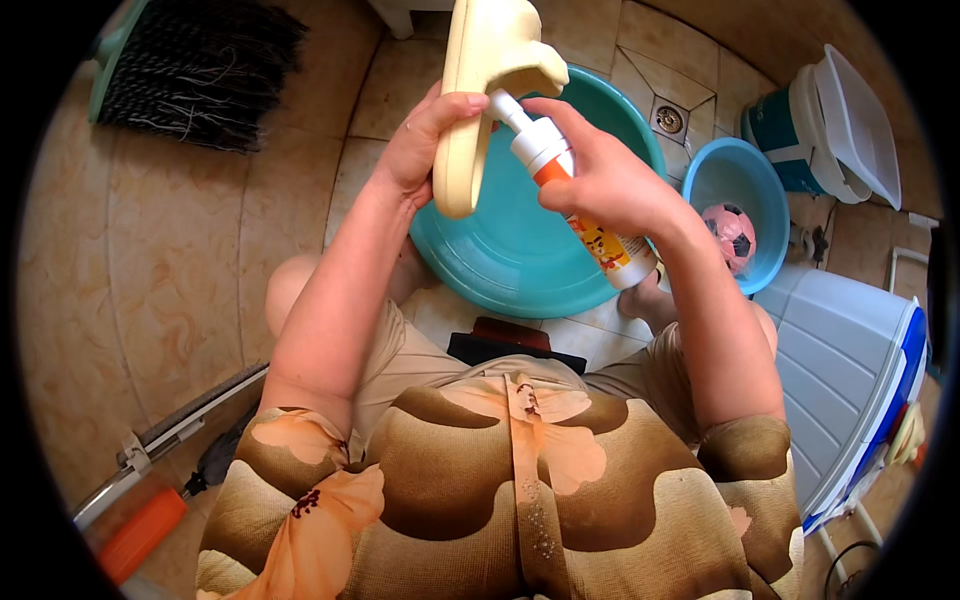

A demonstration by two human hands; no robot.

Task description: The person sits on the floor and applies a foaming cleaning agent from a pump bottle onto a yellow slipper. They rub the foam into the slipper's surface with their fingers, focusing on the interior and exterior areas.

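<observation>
My left hand (418, 142) grips a cream foam slipper (459, 157) by its side, holding it on edge above a large teal plastic basin (517, 262). In my right hand (607, 169) is a white pump bottle (622, 259) with an orange and yellow label showing a cartoon animal. The bottle is tilted, its white pump head (517, 116) close to the slipper's strap and my left thumb. Whether the nozzle touches the slipper cannot be told. My right index finger lies near the pump top. The wet-looking basin stands on the tiles between my feet.
A smaller blue basin (697, 169) holds a pink and black ball (729, 236). Behind it are a floor drain (669, 118) and a bucket (802, 127) with a translucent tub (855, 127). A pale blue plastic appliance (832, 360) stands right; a dark-bristled broom (202, 71) is upper left.
</observation>
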